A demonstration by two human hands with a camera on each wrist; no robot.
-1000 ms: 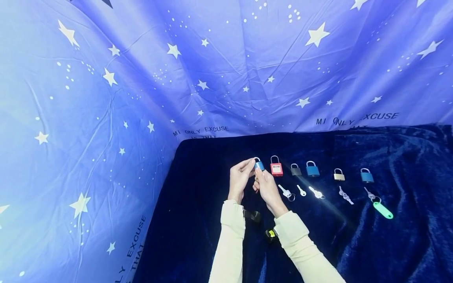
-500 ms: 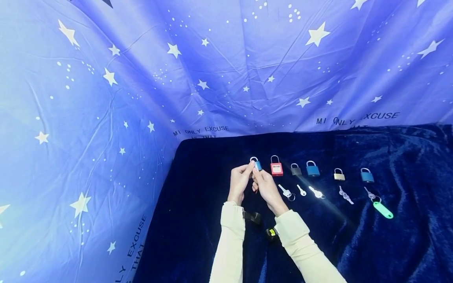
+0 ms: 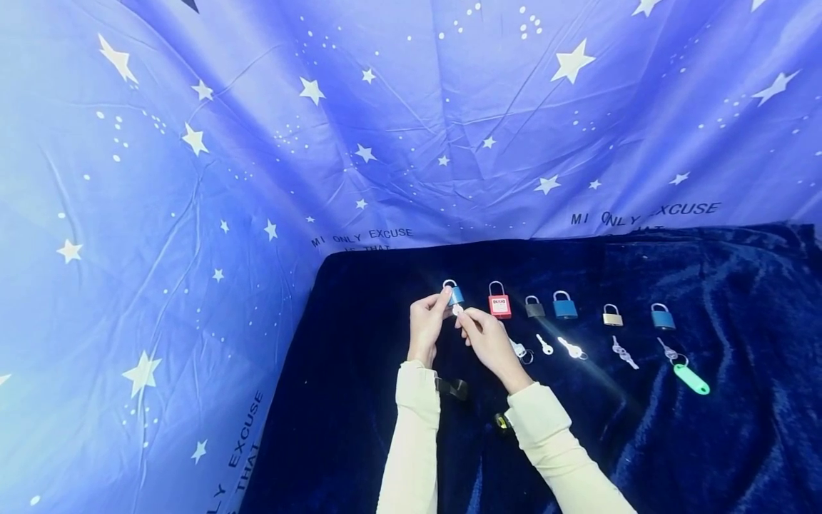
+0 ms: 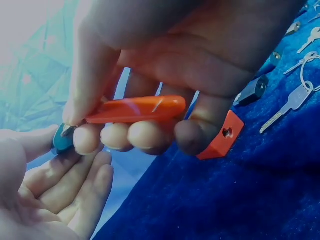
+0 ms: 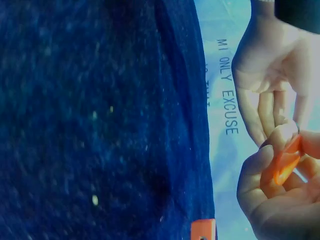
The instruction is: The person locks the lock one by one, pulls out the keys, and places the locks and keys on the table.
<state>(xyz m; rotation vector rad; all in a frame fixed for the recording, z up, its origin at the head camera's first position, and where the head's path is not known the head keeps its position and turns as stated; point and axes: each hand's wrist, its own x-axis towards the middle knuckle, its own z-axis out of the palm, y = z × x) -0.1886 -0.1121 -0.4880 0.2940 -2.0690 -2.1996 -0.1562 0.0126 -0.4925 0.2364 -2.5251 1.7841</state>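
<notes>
In the head view my left hand (image 3: 426,325) pinches a small blue padlock (image 3: 456,294), its shackle pointing up. Just below the lock body a silver key (image 3: 457,310) shows at the fingertips of my right hand (image 3: 491,346). An orange key tag (image 4: 145,108) lies across the right hand's curled fingers in the left wrist view, beside the pinched key. There the padlock (image 4: 61,145) is mostly covered by fingers. How far the key sits in the lock I cannot tell. The right wrist view shows the tag (image 5: 286,167) too.
On the dark blue cloth (image 3: 347,343) stand a red padlock (image 3: 499,305), a black one (image 3: 534,308), a blue one (image 3: 565,307), a brass one (image 3: 613,316) and another blue one (image 3: 661,318). Several keys lie before them, one with a green tag (image 3: 691,379). A starry curtain rises behind.
Both hands have shifted slightly left with the padlock. The right fingers have drawn down from the lock body, and the key's head now shows between them. The view has also shifted a little.
</notes>
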